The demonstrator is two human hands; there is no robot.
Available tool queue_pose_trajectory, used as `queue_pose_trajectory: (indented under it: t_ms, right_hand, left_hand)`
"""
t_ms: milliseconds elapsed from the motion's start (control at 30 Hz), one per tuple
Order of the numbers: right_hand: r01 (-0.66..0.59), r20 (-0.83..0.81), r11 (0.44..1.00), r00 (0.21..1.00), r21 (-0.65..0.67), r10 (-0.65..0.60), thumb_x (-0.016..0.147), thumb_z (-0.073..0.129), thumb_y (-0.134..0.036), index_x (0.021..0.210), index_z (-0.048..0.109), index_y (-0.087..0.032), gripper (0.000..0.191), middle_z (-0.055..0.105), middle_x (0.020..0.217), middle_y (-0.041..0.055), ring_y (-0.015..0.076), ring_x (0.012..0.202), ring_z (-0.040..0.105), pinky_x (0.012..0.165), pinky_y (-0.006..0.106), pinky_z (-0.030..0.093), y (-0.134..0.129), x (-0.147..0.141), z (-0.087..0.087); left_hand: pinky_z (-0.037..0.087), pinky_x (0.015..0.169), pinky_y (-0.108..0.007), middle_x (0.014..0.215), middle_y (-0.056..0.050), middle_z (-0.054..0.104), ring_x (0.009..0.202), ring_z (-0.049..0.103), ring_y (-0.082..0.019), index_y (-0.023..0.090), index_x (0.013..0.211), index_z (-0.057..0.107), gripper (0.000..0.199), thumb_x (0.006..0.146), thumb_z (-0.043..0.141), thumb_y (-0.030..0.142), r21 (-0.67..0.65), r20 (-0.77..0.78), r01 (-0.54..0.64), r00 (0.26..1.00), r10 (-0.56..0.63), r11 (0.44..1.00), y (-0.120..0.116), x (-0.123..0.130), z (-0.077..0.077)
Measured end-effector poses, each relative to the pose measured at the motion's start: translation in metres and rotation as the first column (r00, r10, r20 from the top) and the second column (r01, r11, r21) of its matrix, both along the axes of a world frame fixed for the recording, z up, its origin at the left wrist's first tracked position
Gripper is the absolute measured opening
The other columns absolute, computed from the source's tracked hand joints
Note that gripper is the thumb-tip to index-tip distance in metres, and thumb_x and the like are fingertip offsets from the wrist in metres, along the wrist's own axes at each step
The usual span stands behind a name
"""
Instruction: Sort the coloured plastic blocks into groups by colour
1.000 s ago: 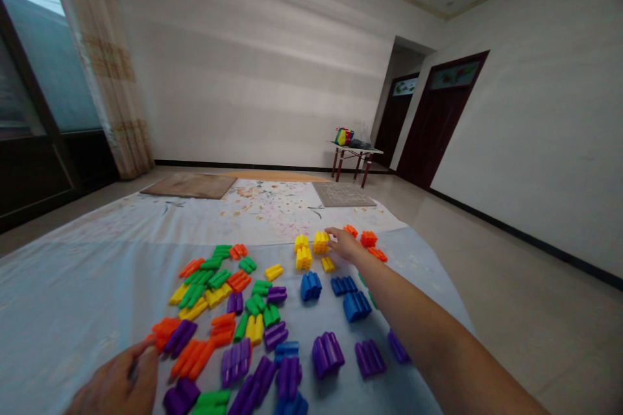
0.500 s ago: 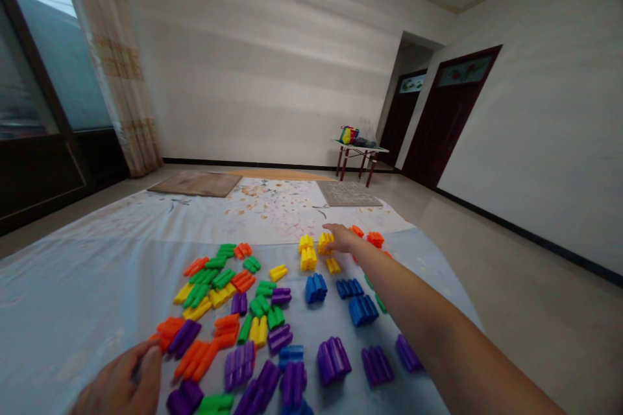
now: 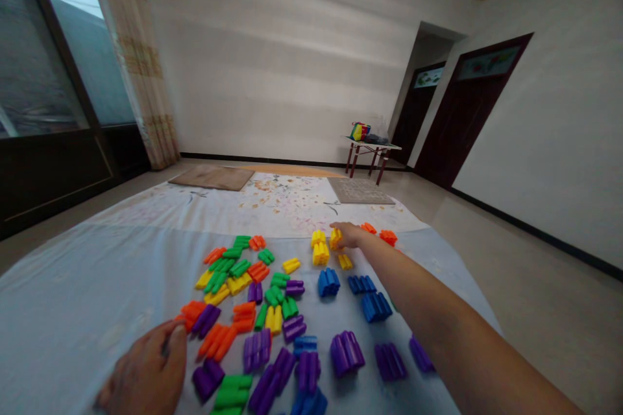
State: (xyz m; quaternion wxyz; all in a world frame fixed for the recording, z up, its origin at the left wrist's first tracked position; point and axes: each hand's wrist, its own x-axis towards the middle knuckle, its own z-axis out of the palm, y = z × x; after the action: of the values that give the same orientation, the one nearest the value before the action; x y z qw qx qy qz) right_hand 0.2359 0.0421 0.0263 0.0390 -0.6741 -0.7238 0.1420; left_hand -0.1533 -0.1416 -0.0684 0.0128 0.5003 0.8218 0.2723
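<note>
My right hand reaches to the far part of the cloth, its fingers closed around a yellow block of ribbed tubes. Left of it stands a group of yellow blocks, and a small yellow block lies just nearer. My left hand is low on the left with its fingers curled in. Its fingertips reach the edge of an orange block, beside a purple block. Whether anything is inside the left fingers is hidden.
Mixed green, orange and purple blocks lie loosely on the pale blue cloth. Blue blocks and purple blocks sit on the right. Orange blocks lie beyond my right forearm. A small table stands behind.
The view has turned a little to the left, so the scene sits further right in the picture. Both hands keep about the same places among the blocks.
</note>
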Motion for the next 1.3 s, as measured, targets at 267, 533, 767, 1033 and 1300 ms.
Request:
queue_pose_trajectory:
  t_ms: [267,533,767,1033,1300]
  right_hand:
    - [-0.244,-0.089,0.939,0.958,0.242,0.271,0.080,0.065,-0.027,0.137,0.044,-0.021,0.061,0.046,0.141,0.0103,0.0234,0.130,0.041,0.107,0.039,0.031,-0.046,-0.051,0.028]
    - [-0.602,-0.033,0.787,0.791,0.135,0.610,0.081,0.062,-0.031,0.108,0.067,-0.020,0.029,0.069,0.105,0.0074,0.0223,0.098,0.063,0.082,0.032,0.048,-0.116,-0.159,0.005]
    - [-0.556,0.091,0.827,0.831,0.078,0.550,0.080,0.060,-0.029,0.102,0.068,-0.021,0.024,0.068,0.101,0.0083,0.0232,0.095,0.062,0.077,0.032,0.046,-0.129,-0.182,-0.009]
    - [-0.645,0.161,0.746,0.764,0.164,0.625,0.078,0.062,-0.021,0.110,0.063,-0.021,0.031,0.062,0.109,0.0101,0.0256,0.105,0.055,0.089,0.041,0.041,-0.145,-0.163,-0.002]
    - [-0.669,0.075,0.723,0.741,0.175,0.667,0.076,0.052,-0.006,0.122,0.057,-0.024,0.050,0.056,0.130,0.0063,0.0240,0.119,0.049,0.095,0.042,0.040,-0.131,-0.163,-0.008]
  left_hand:
    - [0.037,0.091,-0.049,0.116,-0.015,0.063,0.104,0.055,-0.031,0.016,0.106,0.061,0.050,0.088,0.022,0.041,-0.029,0.007,0.000,1.000,0.000,1.000,-0.014,0.026,0.029]
    - [0.038,0.089,-0.042,0.112,-0.012,0.065,0.105,0.055,-0.028,0.017,0.102,0.063,0.046,0.088,0.025,0.039,0.025,0.032,0.007,0.999,-0.008,1.000,-0.018,0.028,0.032]
    - [0.037,0.086,-0.041,0.111,-0.012,0.065,0.103,0.056,-0.029,0.016,0.103,0.062,0.046,0.089,0.024,0.038,0.033,0.013,0.026,1.000,-0.026,0.999,-0.020,0.028,0.032]
    - [0.038,0.087,-0.041,0.111,-0.013,0.065,0.102,0.056,-0.029,0.016,0.100,0.064,0.044,0.088,0.026,0.036,0.016,0.059,0.007,0.998,-0.008,1.000,-0.022,0.031,0.039]
    - [0.037,0.088,-0.043,0.113,-0.013,0.063,0.105,0.055,-0.030,0.015,0.104,0.062,0.049,0.089,0.022,0.039,0.019,0.054,0.007,0.998,-0.008,1.000,-0.019,0.029,0.035]
